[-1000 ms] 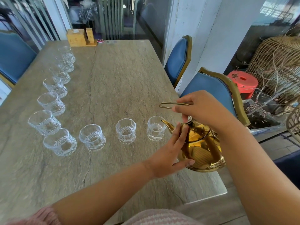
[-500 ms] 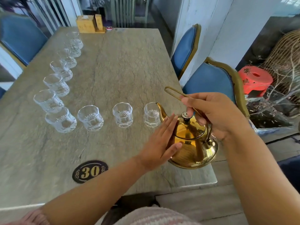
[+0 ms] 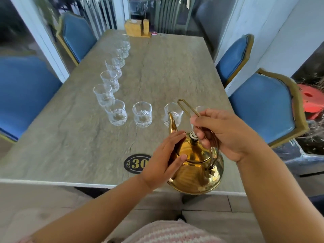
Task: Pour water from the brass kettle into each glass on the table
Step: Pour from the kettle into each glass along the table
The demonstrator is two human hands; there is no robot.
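Observation:
The brass kettle (image 3: 198, 172) is at the table's near edge, its spout pointing at a glass (image 3: 172, 114). My right hand (image 3: 226, 132) grips its thin wire handle from above. My left hand (image 3: 164, 159) lies flat against the kettle's left side and lid, fingers straight. Another glass (image 3: 201, 109) is half hidden behind my right hand. Two more glasses (image 3: 142, 114) (image 3: 116, 112) stand in the near row, and a column of several glasses (image 3: 109, 79) runs away along the left side.
A black round "30" marker (image 3: 135, 163) lies on the stone table (image 3: 166, 67) near my left hand. A wooden holder (image 3: 136, 28) stands at the far end. Blue chairs (image 3: 263, 106) flank both sides; a red stool (image 3: 312, 100) is at the right.
My view has swung and the kettle has come nearer the table's front edge. The spout now points at the second glass from the right, not the rightmost one.

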